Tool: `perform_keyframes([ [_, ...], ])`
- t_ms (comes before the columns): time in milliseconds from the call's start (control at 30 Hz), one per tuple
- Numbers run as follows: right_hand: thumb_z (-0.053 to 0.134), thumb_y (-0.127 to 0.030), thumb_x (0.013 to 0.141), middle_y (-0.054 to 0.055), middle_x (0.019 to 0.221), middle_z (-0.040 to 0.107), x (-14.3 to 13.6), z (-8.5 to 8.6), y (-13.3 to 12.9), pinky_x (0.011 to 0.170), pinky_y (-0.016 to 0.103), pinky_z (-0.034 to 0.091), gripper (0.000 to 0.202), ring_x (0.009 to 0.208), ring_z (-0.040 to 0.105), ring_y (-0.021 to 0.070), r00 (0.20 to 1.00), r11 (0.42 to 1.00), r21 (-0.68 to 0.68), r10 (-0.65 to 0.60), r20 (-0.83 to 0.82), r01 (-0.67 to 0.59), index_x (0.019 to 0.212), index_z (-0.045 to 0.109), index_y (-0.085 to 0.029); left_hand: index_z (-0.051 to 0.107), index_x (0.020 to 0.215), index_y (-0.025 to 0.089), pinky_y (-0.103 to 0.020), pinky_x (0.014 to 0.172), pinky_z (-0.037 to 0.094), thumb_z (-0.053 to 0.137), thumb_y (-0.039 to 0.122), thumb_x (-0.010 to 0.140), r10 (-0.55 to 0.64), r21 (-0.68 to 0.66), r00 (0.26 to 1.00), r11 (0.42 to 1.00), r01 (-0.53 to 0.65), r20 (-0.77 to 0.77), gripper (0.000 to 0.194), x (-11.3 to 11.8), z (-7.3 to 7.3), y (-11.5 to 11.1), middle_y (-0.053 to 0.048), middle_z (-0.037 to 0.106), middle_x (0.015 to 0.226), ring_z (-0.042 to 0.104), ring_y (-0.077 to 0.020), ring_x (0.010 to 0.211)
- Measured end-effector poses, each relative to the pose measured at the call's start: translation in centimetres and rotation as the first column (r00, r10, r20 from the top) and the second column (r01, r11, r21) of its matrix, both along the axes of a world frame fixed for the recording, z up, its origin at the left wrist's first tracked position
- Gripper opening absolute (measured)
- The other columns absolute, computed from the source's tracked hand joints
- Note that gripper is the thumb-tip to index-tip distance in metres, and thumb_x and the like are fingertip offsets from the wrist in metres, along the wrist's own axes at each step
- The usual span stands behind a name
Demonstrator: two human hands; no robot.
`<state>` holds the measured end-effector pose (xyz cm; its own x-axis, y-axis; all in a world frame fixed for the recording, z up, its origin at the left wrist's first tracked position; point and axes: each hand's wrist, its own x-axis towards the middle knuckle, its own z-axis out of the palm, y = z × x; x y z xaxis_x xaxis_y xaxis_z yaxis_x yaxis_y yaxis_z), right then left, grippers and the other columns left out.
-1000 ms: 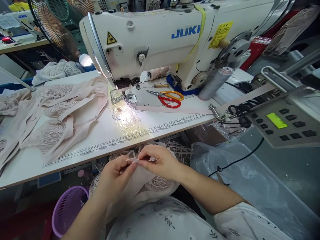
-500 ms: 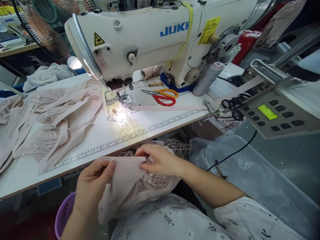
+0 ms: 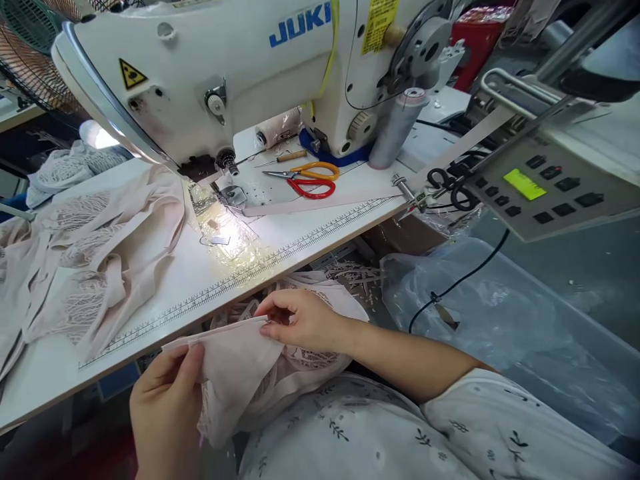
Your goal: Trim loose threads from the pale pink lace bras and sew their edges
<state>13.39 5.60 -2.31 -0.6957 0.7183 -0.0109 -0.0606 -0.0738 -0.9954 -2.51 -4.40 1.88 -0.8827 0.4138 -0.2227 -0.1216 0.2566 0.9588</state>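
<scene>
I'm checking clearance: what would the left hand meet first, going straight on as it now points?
Past the fabric it pinches, the left hand would probably meet the white table at its front edge; depth is unclear.

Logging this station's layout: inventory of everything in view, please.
sewing machine: 1, white, top centre
table: 1, white, beneath machine
scissors: 1 pair, orange and red handles, beside machine base
awl: 1, wooden handle, behind scissors
thread cone: 1, grey, right of base
wrapped roll: 1, pinkish, behind awl
strip: 1, pale pink, crossing table
garments: several, pale pink, table's left
lamp: 1, lit white, upper left
fan: at least 1, green centre, top left
control box: 1, grey, right
plastic sheeting: clear, lower right
held cloth: pale pink, between hands
left hand: 1
right hand: 1
</scene>
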Motion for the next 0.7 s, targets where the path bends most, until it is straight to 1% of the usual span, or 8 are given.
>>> perform_keyframes([
  [67, 0.063, -0.017, 0.072, 0.001, 0.078, 0.060, -0.1, 0.0, -0.1, 0.061, 0.022, 0.045, 0.015, 0.066, 0.053, 0.0097, 1.000, 1.000, 0.002, 0.005, -0.018, -0.005, 0.086, 0.065, -0.014, 0.065, 0.059, 0.016, -0.012, 0.044, 0.044, 0.088, 0.029, 0.036, -0.015, 0.026, 0.998, 1.000, 0.014, 0.059, 0.035, 0.0, 0.0, 0.1, 0.005, 0.061, 0.053, 0.052, -0.0064, 0.050],
  [167, 0.060, -0.012, 0.071, 0.001, 0.080, 0.059, -0.3, 0.1, -0.3, 0.060, 0.021, 0.044, 0.021, 0.065, 0.051, 0.0086, 0.999, 1.000, 0.005, 0.022, -0.029, -0.022, 0.091, 0.067, -0.015, 0.064, 0.055, 0.015, -0.015, 0.045, 0.048, 0.091, 0.030, 0.025, -0.063, 0.069, 0.973, 0.996, 0.049, 0.220, 0.042, -0.3, -0.2, 0.0, 0.004, 0.062, 0.051, 0.056, -0.0089, 0.049],
  [233, 0.061, -0.013, 0.070, 0.000, 0.077, 0.057, -0.3, 0.2, -0.5, 0.058, 0.021, 0.042, 0.023, 0.063, 0.049, 0.0082, 0.999, 0.999, -0.014, 0.036, -0.029, -0.037, 0.093, 0.067, -0.015, 0.063, 0.053, 0.015, -0.016, 0.046, 0.050, 0.092, 0.028, 0.020, -0.073, 0.076, 0.949, 0.996, 0.052, 0.306, 0.046, -0.6, -0.5, -0.1, 0.002, 0.063, 0.051, 0.058, -0.0102, 0.050],
  [300, 0.063, -0.015, 0.070, -0.001, 0.073, 0.056, -0.4, 0.1, -0.6, 0.057, 0.021, 0.041, 0.022, 0.062, 0.048, 0.0083, 0.998, 0.998, -0.040, 0.052, -0.038, -0.054, 0.092, 0.067, -0.015, 0.062, 0.052, 0.015, -0.017, 0.046, 0.050, 0.092, 0.027, 0.018, -0.062, 0.070, 0.934, 0.997, 0.039, 0.353, 0.047, -0.9, -0.8, -0.4, 0.002, 0.063, 0.050, 0.058, -0.0101, 0.049],
  [433, 0.064, -0.020, 0.071, -0.002, 0.071, 0.055, -0.7, -0.3, -0.9, 0.058, 0.021, 0.041, 0.016, 0.062, 0.049, 0.0084, 0.995, 0.992, -0.109, 0.063, -0.072, -0.071, 0.086, 0.065, -0.014, 0.064, 0.054, 0.016, -0.018, 0.048, 0.052, 0.092, 0.029, 0.018, -0.053, 0.069, 0.926, 0.997, 0.029, 0.374, 0.048, -1.2, -1.4, -0.9, 0.002, 0.066, 0.054, 0.060, -0.0106, 0.051],
  [500, 0.064, -0.020, 0.071, -0.002, 0.069, 0.054, -0.9, -0.4, -1.0, 0.057, 0.021, 0.041, 0.013, 0.061, 0.048, 0.0082, 0.995, 0.989, -0.126, 0.062, -0.081, -0.072, 0.082, 0.064, -0.014, 0.065, 0.056, 0.016, -0.019, 0.050, 0.053, 0.092, 0.030, 0.020, -0.072, 0.083, 0.928, 0.996, 0.044, 0.366, 0.047, -1.3, -1.6, -1.1, 0.002, 0.067, 0.056, 0.061, -0.0107, 0.052],
  [600, 0.063, -0.019, 0.071, -0.002, 0.069, 0.054, -1.0, -0.2, -1.1, 0.056, 0.021, 0.040, 0.008, 0.060, 0.048, 0.0082, 0.995, 0.991, -0.110, 0.063, -0.075, -0.071, 0.077, 0.063, -0.014, 0.065, 0.056, 0.017, -0.019, 0.049, 0.053, 0.092, 0.029, 0.021, -0.099, 0.107, 0.932, 0.992, 0.065, 0.349, 0.046, -1.3, -1.6, -1.2, 0.002, 0.068, 0.056, 0.061, -0.0105, 0.051],
  [700, 0.061, -0.016, 0.070, -0.002, 0.070, 0.054, -1.0, 0.0, -1.2, 0.055, 0.020, 0.040, 0.005, 0.060, 0.048, 0.0080, 0.997, 0.995, -0.084, 0.053, -0.052, -0.057, 0.074, 0.062, -0.013, 0.065, 0.056, 0.017, -0.019, 0.047, 0.052, 0.092, 0.029, 0.020, -0.093, 0.116, 0.936, 0.992, 0.056, 0.339, 0.047, -1.4, -1.5, -1.3, 0.002, 0.067, 0.054, 0.060, -0.0109, 0.049],
])
